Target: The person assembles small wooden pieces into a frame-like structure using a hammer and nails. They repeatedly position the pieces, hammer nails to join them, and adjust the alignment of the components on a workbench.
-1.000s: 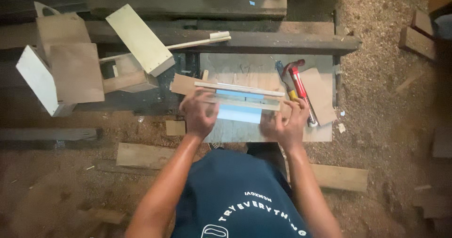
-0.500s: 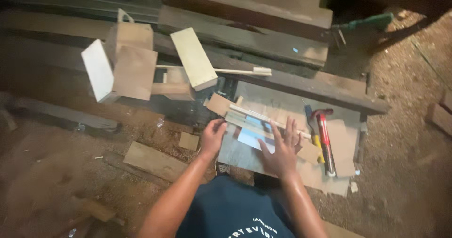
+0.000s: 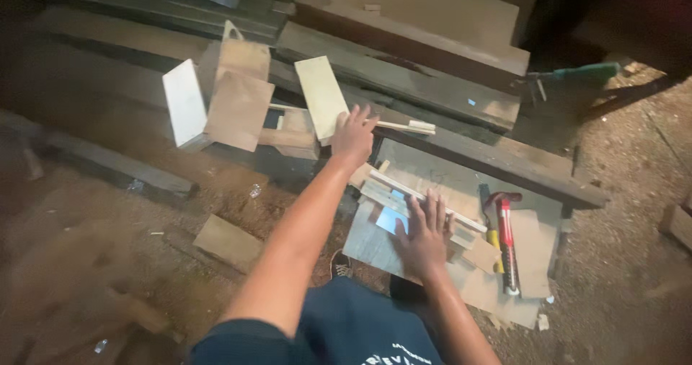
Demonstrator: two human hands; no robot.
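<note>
1. Since half a sec ago the left hand [image 3: 353, 135] has come off the workpiece and stretched out to the scrap pile; before that both hands were down on the strips. Camera swung a bit too.
2. Left hand now: fingers spread wide, nothing gripped, hovering right at the lower end of the pale wood block [image 3: 321, 97] that leans in the pile. Can't tell if it's actually touching the block or just over it.
3. A thin wood stick [image 3: 407, 126] pokes out just to the right of that hand, lying at the near edge of the dark plank [image 3: 504, 156].
4. Right hand [image 3: 422, 236]: flat, palm down, fingers fanned, pressing on the grey board [image 3: 367, 246]. Not closed around anything.
5. Under/next to its fingertips there's a blue piece [image 3: 391, 220] and thin wood strips [image 3: 425, 198] running diagonally across the board's far edge.
6. Board sits on the low work slab [image 3: 537, 249], near its left edge, right in front of the person's body.
7. Red-handled hammer [image 3: 504, 239] lies on the slab's right side, w/ a yellow-handled tool [image 3: 496, 253] just beside it, well clear of both hands.
8. Scrap pile also has a brown panel [image 3: 238, 109] and a white block [image 3: 184, 104], left of the left hand.
9. Sawdust floor all around, a loose wood offcut [image 3: 227, 242] down left.
</note>
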